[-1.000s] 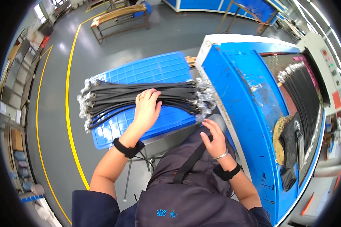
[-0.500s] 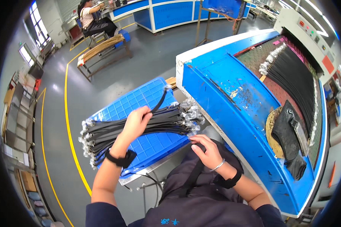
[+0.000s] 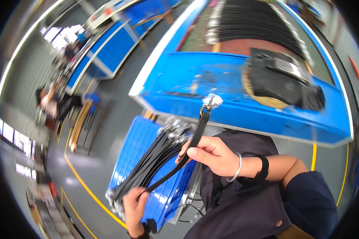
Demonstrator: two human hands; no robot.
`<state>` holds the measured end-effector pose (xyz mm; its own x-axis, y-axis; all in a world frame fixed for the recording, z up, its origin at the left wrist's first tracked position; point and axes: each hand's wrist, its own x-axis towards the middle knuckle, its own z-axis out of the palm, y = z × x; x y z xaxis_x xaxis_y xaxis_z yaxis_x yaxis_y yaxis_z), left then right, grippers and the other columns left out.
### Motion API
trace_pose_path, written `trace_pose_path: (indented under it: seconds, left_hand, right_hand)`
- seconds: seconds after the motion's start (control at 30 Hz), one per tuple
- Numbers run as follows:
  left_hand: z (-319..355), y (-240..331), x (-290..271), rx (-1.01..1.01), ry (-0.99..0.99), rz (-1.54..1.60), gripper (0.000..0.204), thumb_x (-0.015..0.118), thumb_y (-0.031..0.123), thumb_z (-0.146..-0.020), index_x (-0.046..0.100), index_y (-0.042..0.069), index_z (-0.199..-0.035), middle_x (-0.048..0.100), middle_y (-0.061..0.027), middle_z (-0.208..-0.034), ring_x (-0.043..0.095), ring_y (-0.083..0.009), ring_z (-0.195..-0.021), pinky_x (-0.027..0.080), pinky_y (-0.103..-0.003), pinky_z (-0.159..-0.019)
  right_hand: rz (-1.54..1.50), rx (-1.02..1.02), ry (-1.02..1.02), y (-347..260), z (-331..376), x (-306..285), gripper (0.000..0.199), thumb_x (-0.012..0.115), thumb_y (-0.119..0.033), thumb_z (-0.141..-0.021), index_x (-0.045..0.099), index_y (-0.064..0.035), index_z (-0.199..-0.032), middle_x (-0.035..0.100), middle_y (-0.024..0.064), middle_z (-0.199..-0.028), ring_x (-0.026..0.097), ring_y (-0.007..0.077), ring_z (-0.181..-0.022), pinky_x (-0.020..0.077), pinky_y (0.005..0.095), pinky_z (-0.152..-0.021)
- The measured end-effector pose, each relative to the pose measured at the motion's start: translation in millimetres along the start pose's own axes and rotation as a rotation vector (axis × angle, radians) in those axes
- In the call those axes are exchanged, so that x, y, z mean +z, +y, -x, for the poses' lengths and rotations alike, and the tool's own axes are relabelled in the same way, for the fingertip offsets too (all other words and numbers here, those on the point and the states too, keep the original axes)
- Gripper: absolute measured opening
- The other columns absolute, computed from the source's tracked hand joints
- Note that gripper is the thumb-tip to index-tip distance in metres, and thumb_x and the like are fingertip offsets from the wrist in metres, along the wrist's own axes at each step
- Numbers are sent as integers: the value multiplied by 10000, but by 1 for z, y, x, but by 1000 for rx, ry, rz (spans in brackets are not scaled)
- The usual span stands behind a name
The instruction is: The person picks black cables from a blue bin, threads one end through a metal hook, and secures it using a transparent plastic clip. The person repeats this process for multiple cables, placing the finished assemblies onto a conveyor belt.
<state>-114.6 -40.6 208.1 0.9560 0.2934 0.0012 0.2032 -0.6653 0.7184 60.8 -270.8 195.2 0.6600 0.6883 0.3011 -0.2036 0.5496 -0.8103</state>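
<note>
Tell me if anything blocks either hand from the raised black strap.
Nothing visible does. The right hand pinches the black strap below its metal ring, and the strap runs down to the left hand. The strap bundle lies on the blue plastic surface, not between them.

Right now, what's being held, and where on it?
One black strap: right hand pinches it below its ring; left hand holds it toward the other end, whose tip is hidden.

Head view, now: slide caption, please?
Left hand and right hand hold one black strap near a strap bundle on blue plastic.
</note>
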Motion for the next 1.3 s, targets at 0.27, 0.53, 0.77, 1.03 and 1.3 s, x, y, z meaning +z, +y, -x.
trace_pose_path:
  seconds: [0.27, 0.53, 0.77, 1.03, 1.3]
  left_hand:
    - [-3, 6, -18, -26, -265, -42, 138, 552, 96, -825, 580, -23, -889, 471, 13, -623, 409, -78, -572, 350, -242, -491]
    - [-25, 74, 44, 164, -354, 14, 240, 555, -54, -811, 472, 44, -1013, 457, 1, -806, 396, -61, -658, 331, -181, -570]
    - [-46, 176, 130, 1049, -344, -362, 316, 710, 109, -627, 582, 67, -912, 562, -87, -907, 541, -266, -833, 400, -395, -762]
    - [-50, 270, 192, 1364, -472, -647, 210, 653, 243, -740, 564, 116, -881, 503, -102, -1106, 463, -257, -1078, 329, -447, -923]
    - [-73, 274, 213, 1100, -903, -576, 193, 587, 246, -824, 548, 77, -909, 470, -102, -956, 504, -250, -916, 410, -382, -728]
  right_hand:
    - [369, -415, 329, -89, 87, -33, 191, 423, -130, -924, 515, 26, -983, 608, 180, -929, 606, 272, -904, 477, 389, -809]
    - [538, -795, 990, -150, 170, -74, 249, 377, -148, -943, 453, 11, -1119, 561, 105, -786, 581, 193, -722, 514, 365, -701]
    - [1191, -190, 701, -150, 205, -79, 185, 450, -136, -907, 569, 0, -945, 583, 94, -764, 591, 200, -715, 470, 306, -670]
    - [1094, 127, 188, -126, 237, -102, 165, 494, -158, -879, 556, -21, -946, 591, 133, -844, 584, 318, -767, 468, 367, -675]
    - [974, 33, 289, -136, 254, -121, 200, 579, -147, -828, 534, -58, -1001, 599, 109, -878, 596, 272, -761, 471, 331, -697]
